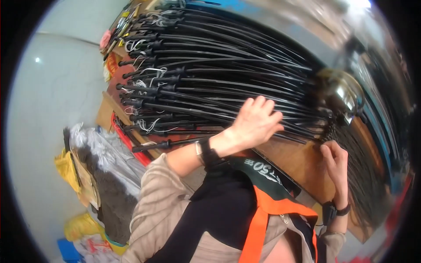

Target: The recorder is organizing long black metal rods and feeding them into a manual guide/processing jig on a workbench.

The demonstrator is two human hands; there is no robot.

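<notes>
Left hand (256, 123) over black rods (228, 82), right hand (336, 161) near ends; both grips unclear.

Long black rods (237, 83), glossy, side by side

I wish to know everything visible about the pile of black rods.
The pile of black rods lies crosswise, many side by side. They look long, slender and glossy, perhaps plastic. Left ends have thicker collars and white cords; right ends crowd near a shiny rounded object. The left hand is over the near rods, the right hand beside their right ends; contact is unclear.
</notes>
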